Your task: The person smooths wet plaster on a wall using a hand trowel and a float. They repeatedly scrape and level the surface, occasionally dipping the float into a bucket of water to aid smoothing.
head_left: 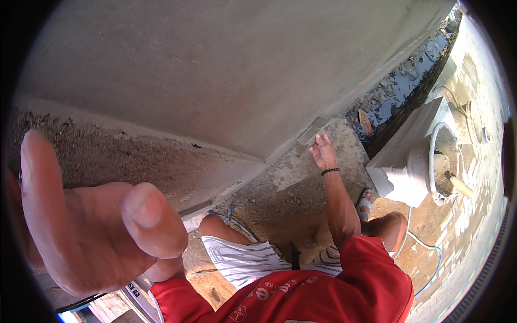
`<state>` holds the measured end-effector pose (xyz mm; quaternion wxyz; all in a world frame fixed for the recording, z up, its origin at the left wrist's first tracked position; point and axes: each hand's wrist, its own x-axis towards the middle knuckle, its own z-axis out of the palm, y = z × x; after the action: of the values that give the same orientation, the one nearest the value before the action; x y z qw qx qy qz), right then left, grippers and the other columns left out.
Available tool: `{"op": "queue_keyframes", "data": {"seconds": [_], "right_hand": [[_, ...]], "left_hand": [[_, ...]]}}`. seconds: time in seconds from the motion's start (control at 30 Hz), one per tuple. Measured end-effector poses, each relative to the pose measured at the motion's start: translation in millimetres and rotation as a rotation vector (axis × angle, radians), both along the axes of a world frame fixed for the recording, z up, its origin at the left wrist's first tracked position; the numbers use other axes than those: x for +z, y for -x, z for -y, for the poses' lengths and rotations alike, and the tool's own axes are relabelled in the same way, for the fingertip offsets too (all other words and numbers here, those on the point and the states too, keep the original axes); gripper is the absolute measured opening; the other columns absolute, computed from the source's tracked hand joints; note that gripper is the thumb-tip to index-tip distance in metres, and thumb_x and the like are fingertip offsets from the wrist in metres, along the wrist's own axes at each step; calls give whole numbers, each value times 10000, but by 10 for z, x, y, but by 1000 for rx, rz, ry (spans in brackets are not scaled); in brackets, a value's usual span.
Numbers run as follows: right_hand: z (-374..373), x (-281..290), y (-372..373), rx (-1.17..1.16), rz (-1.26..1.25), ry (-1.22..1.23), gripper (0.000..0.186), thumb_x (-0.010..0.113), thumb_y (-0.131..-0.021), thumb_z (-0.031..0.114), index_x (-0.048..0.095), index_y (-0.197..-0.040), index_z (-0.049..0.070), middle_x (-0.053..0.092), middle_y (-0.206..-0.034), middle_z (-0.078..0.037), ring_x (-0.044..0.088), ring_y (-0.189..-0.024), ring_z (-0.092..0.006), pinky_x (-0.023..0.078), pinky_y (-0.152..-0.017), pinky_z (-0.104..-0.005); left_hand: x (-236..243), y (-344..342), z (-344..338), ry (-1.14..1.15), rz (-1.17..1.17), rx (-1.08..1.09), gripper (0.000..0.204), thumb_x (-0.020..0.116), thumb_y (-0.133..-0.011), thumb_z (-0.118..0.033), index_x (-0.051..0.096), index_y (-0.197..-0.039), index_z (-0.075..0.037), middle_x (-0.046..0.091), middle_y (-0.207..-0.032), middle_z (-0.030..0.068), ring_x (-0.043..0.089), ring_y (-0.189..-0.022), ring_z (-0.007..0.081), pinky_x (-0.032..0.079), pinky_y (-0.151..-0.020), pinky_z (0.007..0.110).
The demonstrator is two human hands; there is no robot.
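My left hand point(97, 231) is large and close to the camera at the lower left, fingers apart and curved, with nothing in it. My right hand point(324, 152) is stretched out toward the foot of the grey plastered wall point(221, 59), its fingers on a flat rectangular tool point(311, 132), probably a trowel, lying along the wall's lower edge. A dark bead bracelet is on my right wrist. Below and left of the smooth plaster runs a band of rough, darker render point(107, 145).
A wet, dark trench point(396, 86) follows the wall at upper right. Right of my foot stand a light block point(404, 151) and a bucket point(433, 156) with a wooden-handled tool point(460, 185). A hose point(431, 247) crosses the sandy ground point(291, 226). Paving point(474, 70) lies at far right.
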<state>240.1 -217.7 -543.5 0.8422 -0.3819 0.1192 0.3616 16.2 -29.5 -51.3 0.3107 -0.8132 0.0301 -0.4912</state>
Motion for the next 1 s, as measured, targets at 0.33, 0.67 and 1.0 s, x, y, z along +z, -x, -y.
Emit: {"op": "queue_keyframes", "data": {"seconds": [0.33, 0.67, 1.0], "right_hand": [[-192, 96, 70, -28, 31, 42, 159, 591, -917, 121, 535, -1061, 157, 572, -822, 50, 547, -706, -95, 450, -569, -262], [-428, 945, 203, -172, 126, 81, 237, 609, -909, 117, 518, -1123, 69, 542, -802, 31, 520, -651, -72, 433, -544, -221], [226, 1268, 3, -304, 261, -142, 239, 575, -921, 96, 490, -1144, 120, 568, -890, 28, 520, -762, -90, 452, -632, -271]], "left_hand": [[79, 47, -63, -76, -33, -59, 413, 558, -853, -233, 504, -505, -16, 584, -545, 114, 453, -411, 131, 455, -786, 407], [103, -21, -166, -118, -42, -134, 372, 577, -849, -221, 561, -579, 34, 608, -596, 137, 412, -407, 120, 436, -678, 357], [189, -37, -211, -189, -72, -193, 352, 595, -845, -210, 618, -652, 84, 632, -647, 160, 372, -403, 109, 416, -570, 307]]}}
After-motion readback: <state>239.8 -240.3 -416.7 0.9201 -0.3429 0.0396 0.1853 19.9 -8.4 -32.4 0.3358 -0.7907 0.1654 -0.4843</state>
